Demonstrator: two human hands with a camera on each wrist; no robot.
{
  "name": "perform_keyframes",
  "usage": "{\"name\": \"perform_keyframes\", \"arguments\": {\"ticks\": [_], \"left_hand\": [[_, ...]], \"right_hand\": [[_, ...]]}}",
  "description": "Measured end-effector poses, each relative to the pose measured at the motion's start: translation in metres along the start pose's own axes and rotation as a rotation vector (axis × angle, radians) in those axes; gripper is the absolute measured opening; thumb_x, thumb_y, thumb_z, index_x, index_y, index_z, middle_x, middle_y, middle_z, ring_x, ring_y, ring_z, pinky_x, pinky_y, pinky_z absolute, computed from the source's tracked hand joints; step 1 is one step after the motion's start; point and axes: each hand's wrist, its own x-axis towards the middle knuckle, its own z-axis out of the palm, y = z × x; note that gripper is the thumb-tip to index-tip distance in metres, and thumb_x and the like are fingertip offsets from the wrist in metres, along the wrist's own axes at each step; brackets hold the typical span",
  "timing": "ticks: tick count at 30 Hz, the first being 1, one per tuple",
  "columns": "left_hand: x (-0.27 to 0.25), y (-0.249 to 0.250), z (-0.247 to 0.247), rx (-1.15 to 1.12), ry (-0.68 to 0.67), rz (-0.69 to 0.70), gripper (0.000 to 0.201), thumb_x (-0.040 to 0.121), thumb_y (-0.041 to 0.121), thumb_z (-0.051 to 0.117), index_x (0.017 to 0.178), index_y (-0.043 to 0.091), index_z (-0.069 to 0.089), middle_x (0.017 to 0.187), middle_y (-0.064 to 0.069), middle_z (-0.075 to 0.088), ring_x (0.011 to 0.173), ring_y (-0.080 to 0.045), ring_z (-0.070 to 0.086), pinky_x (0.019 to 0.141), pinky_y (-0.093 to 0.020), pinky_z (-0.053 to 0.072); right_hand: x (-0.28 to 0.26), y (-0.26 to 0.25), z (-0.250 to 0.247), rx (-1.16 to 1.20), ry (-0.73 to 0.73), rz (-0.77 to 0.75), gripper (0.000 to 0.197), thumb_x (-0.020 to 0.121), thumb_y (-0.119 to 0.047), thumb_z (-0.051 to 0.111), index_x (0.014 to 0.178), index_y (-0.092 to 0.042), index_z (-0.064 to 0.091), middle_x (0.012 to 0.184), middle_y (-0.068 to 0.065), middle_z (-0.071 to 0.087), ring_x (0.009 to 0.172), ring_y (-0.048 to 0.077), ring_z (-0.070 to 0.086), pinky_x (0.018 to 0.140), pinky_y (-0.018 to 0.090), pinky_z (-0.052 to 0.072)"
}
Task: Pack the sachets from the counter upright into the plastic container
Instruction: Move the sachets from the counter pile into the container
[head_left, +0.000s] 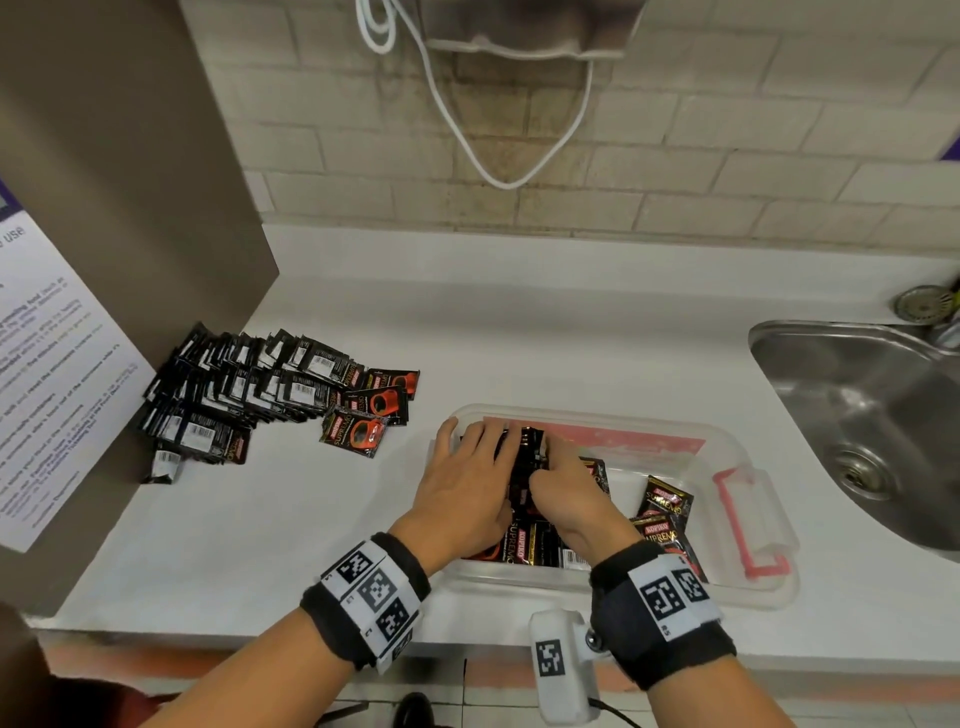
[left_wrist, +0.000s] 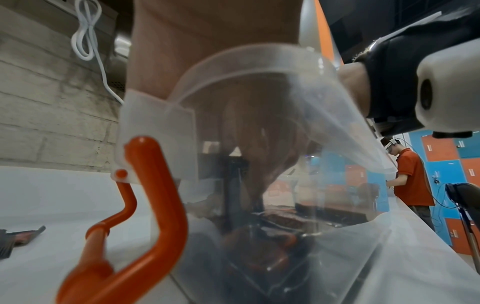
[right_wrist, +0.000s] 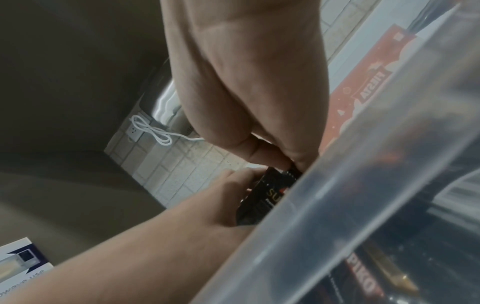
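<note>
Standing on the white counter (head_left: 519, 322) near its front edge, a clear plastic container (head_left: 727, 452) with red-orange latch handles (head_left: 748, 525) is recorded. Both hands are placed inside its left end. A bundle of black sachets (head_left: 524, 467) is held upright between them: the left hand (head_left: 467, 483) is pressed against the bundle's left face with fingers extended over its top, and the right hand (head_left: 563, 493) is closed on the bundle's right side, fingertips (right_wrist: 275, 156) pinched at the upper edge as seen from the right wrist. Further sachets are noted in the container: some lying flat beneath the hands (head_left: 524, 545) and two leaning loosely (head_left: 667, 506) toward the right end. A large heap of loose sachets (head_left: 249, 389) is catalogued at the counter's left edge, against a brown panel (head_left: 130, 208) bearing a printed notice (head_left: 47, 374). A steel sink (head_left: 872, 426) is set into the counter's right side. A white cable (head_left: 498, 156) is hung on the tiled wall (head_left: 727, 135) behind.
</note>
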Motion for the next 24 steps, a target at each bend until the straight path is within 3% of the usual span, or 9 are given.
{"name": "perform_keyframes", "arguments": {"ticks": [2,5,8,15,20,22,24], "left_hand": [[-0.0001,0.0,-0.0007,-0.005,-0.006,-0.003,0.09,0.087,0.038,0.06,0.159,0.014,0.01,0.158,-0.006,0.024,0.145,-0.024,0.023,0.122,-0.053,0.003],[-0.0002,-0.0001,-0.0013,-0.008,-0.02,-0.007,0.092,0.086,0.038,0.061,0.159,0.014,0.01,0.158,-0.006,0.023,0.145,-0.024,0.023,0.122,-0.054,0.003],[-0.0001,0.0002,-0.0023,-0.009,-0.023,-0.012,0.093,0.085,0.038,0.063,0.158,0.014,0.011,0.158,-0.007,0.024,0.144,-0.025,0.024,0.121,-0.054,0.003],[0.001,0.0,-0.0062,-0.04,-0.04,-0.01,0.096,0.081,0.037,0.067,0.157,0.013,0.014,0.156,-0.007,0.025,0.144,-0.025,0.023,0.121,-0.055,0.003],[0.0003,-0.0006,-0.0062,-0.064,-0.033,-0.004,0.096,0.081,0.038,0.067,0.158,0.015,0.014,0.156,-0.006,0.025,0.144,-0.025,0.024,0.121,-0.054,0.004],[0.0007,-0.0015,-0.0065,-0.074,-0.035,-0.003,0.094,0.083,0.04,0.065,0.158,0.015,0.013,0.156,-0.007,0.025,0.144,-0.025,0.023,0.121,-0.054,0.003],[0.0009,-0.0019,-0.0067,-0.086,-0.032,-0.003,0.09,0.087,0.042,0.063,0.158,0.016,0.014,0.156,-0.007,0.025,0.145,-0.026,0.023,0.121,-0.054,0.003]], "right_hand": [[-0.0003,-0.0017,0.0023,-0.009,-0.008,0.017,0.052,0.086,0.02,0.038,0.094,-0.025,0.063,0.089,0.006,0.07,0.076,0.012,0.068,0.07,0.03,0.057],[-0.0002,-0.0026,0.0041,-0.024,-0.007,0.045,0.049,0.087,0.018,0.036,0.098,-0.023,0.06,0.098,0.01,0.068,0.091,0.023,0.066,0.082,0.041,0.058],[-0.0007,-0.0041,0.0018,-0.041,-0.005,0.048,0.049,0.088,0.017,0.037,0.096,-0.027,0.058,0.103,0.012,0.068,0.098,0.028,0.067,0.086,0.044,0.057],[-0.0024,-0.005,-0.0023,-0.04,0.005,0.057,0.046,0.089,0.016,0.035,0.097,-0.02,0.063,0.104,0.022,0.069,0.089,0.026,0.064,0.09,0.052,0.054],[-0.0019,-0.0028,-0.0002,-0.013,0.016,0.062,0.049,0.089,0.017,0.035,0.114,-0.016,0.06,0.108,0.016,0.068,0.104,0.032,0.066,0.089,0.047,0.056],[-0.0013,-0.0007,0.0,0.014,0.03,0.057,0.049,0.09,0.016,0.036,0.121,-0.015,0.059,0.109,0.012,0.069,0.103,0.025,0.068,0.087,0.043,0.059],[-0.001,0.0017,-0.0016,0.037,0.038,0.039,0.049,0.091,0.015,0.037,0.112,-0.022,0.063,0.102,0.002,0.073,0.093,0.012,0.071,0.077,0.03,0.06]]}}
